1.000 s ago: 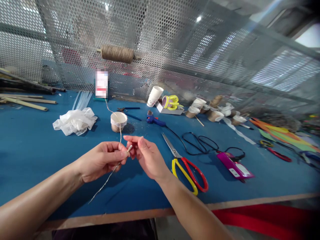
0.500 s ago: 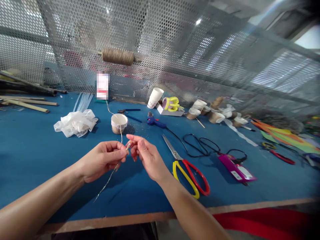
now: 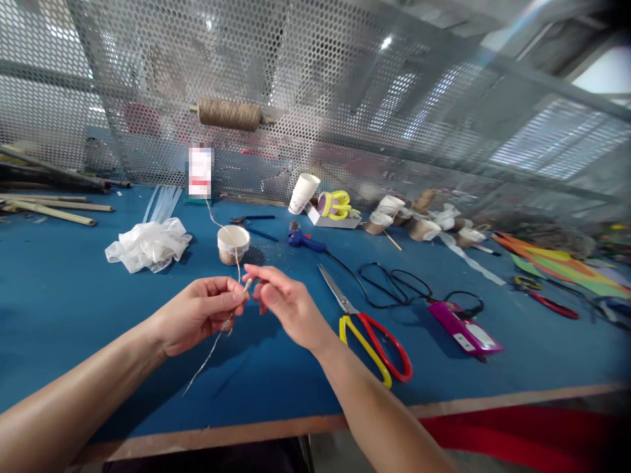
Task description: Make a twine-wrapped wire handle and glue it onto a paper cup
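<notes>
Between the thumb and fingers of my left hand (image 3: pixel 197 315) a thin twine (image 3: pixel 208 358) is pinched, its loose end trailing down toward the table front. A short whitish, thicker bit of it pokes up past the fingertips. My right hand (image 3: pixel 293 312) is just to the right, fingers apart and index stretched toward that bit; whether it touches is hard to tell. Another stretch of twine runs up over a small cup wrapped in twine with a white rim (image 3: pixel 233 248), right behind my hands. Large scissors (image 3: pixel 362 328) with one yellow and one red handle lie right of my right hand.
A blue glue gun (image 3: pixel 306 242) trails a black cable to a purple power strip (image 3: pixel 466 328). Crumpled white plastic (image 3: pixel 148 244) and pliers (image 3: pixel 259 226) lie farther back. A paper cup (image 3: pixel 303 194) leans near the mesh wall, where a twine spool (image 3: pixel 229 114) hangs.
My right fingers have drawn slightly away from the twine and spread a little. My left hand keeps its pinch. The whole view has shifted slightly.
</notes>
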Demonstrator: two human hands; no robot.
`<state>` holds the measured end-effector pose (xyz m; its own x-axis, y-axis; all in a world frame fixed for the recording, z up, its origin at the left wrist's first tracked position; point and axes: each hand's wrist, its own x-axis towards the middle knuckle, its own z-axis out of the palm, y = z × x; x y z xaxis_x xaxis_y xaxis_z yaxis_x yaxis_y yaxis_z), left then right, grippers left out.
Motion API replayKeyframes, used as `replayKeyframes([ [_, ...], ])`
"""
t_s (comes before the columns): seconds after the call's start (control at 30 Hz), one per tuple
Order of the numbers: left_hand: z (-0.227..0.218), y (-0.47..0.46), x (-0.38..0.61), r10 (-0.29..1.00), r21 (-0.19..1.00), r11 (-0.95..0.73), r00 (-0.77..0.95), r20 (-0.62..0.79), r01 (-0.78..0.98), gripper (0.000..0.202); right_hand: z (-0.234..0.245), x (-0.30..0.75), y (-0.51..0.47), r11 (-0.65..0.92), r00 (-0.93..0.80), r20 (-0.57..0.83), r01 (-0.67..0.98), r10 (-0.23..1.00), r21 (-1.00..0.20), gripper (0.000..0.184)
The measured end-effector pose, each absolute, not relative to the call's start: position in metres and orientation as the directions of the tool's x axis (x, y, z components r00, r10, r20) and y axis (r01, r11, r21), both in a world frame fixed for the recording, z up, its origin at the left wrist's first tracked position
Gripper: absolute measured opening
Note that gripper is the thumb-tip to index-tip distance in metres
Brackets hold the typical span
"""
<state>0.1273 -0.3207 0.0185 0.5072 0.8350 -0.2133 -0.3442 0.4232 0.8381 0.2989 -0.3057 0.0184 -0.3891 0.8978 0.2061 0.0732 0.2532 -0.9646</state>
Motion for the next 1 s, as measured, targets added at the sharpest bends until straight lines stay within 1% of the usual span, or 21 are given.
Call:
replayKeyframes([
  [0.07, 0.017, -0.321, 0.129, 0.833, 0.836, 0.425, 0.512, -0.210, -0.348, 0.020, 0.018, 0.292, -0.311, 0.274, -0.421, 0.228, 0.052, 0.878, -0.960, 0.026],
  [0.13, 0.016, -0.320, 0.129, 0.848, 0.843, 0.412, 0.484, -0.216, -0.346, 0.021, 0.017, 0.289, -0.316, 0.289, -0.347, 0.244, 0.084, 0.906, -0.954, 0.018],
  [0.17, 0.017, -0.320, 0.129, 0.857, 0.847, 0.404, 0.467, -0.219, -0.344, 0.022, 0.017, 0.288, -0.317, 0.296, -0.309, 0.248, 0.118, 0.918, -0.948, 0.018],
  [0.3, 0.021, -0.320, 0.127, 0.878, 0.860, 0.379, 0.426, -0.218, -0.341, 0.022, 0.017, 0.298, -0.311, 0.308, -0.202, 0.253, 0.321, 0.946, -0.896, 0.024],
  [0.37, 0.022, -0.320, 0.126, 0.881, 0.862, 0.376, 0.420, -0.219, -0.341, 0.022, 0.017, 0.306, -0.303, 0.302, -0.122, 0.276, 0.428, 0.953, -0.852, 0.033],
  [0.43, 0.022, -0.321, 0.126, 0.875, 0.860, 0.380, 0.433, -0.216, -0.341, 0.021, 0.018, 0.311, -0.297, 0.271, -0.086, 0.262, 0.470, 0.961, -0.840, 0.043],
  [0.47, 0.021, -0.322, 0.126, 0.869, 0.858, 0.385, 0.446, -0.214, -0.340, 0.021, 0.019, 0.312, -0.296, 0.260, -0.105, 0.238, 0.436, 0.966, -0.862, 0.045],
  [0.5, 0.021, -0.322, 0.126, 0.860, 0.855, 0.394, 0.464, -0.213, -0.336, 0.021, 0.019, 0.311, -0.296, 0.250, -0.154, 0.207, 0.363, 0.966, -0.898, 0.044],
  [0.6, 0.018, -0.324, 0.129, 0.819, 0.844, 0.431, 0.530, -0.218, -0.319, 0.021, 0.020, 0.305, -0.301, 0.189, -0.371, 0.157, 0.051, 0.915, -0.981, 0.031],
  [0.63, 0.018, -0.324, 0.129, 0.806, 0.840, 0.443, 0.550, -0.220, -0.313, 0.021, 0.020, 0.302, -0.304, 0.164, -0.420, 0.158, -0.022, 0.894, -0.986, 0.028],
  [0.67, 0.017, -0.325, 0.130, 0.795, 0.837, 0.454, 0.564, -0.224, -0.307, 0.022, 0.020, 0.299, -0.306, 0.151, -0.448, 0.161, -0.060, 0.880, -0.987, 0.025],
  [0.73, 0.016, -0.326, 0.132, 0.780, 0.831, 0.470, 0.581, -0.232, -0.298, 0.022, 0.021, 0.294, -0.312, 0.194, -0.442, 0.192, -0.042, 0.876, -0.980, 0.021],
  [0.83, 0.015, -0.327, 0.133, 0.775, 0.824, 0.480, 0.586, -0.238, -0.300, 0.021, 0.021, 0.291, -0.316, 0.356, -0.362, 0.302, 0.093, 0.882, -0.930, 0.022],
  [0.9, 0.015, -0.327, 0.133, 0.782, 0.822, 0.476, 0.578, -0.234, -0.311, 0.020, 0.020, 0.291, -0.317, 0.410, -0.315, 0.351, 0.145, 0.882, -0.901, 0.022],
  [0.93, 0.016, -0.327, 0.133, 0.787, 0.822, 0.473, 0.572, -0.232, -0.317, 0.020, 0.018, 0.291, -0.316, 0.404, -0.310, 0.350, 0.128, 0.884, -0.906, 0.022],
  [1.0, 0.016, -0.326, 0.132, 0.793, 0.820, 0.468, 0.565, -0.227, -0.328, 0.020, 0.014, 0.292, -0.314, 0.328, -0.328, 0.306, 0.013, 0.894, -0.945, 0.027],
])
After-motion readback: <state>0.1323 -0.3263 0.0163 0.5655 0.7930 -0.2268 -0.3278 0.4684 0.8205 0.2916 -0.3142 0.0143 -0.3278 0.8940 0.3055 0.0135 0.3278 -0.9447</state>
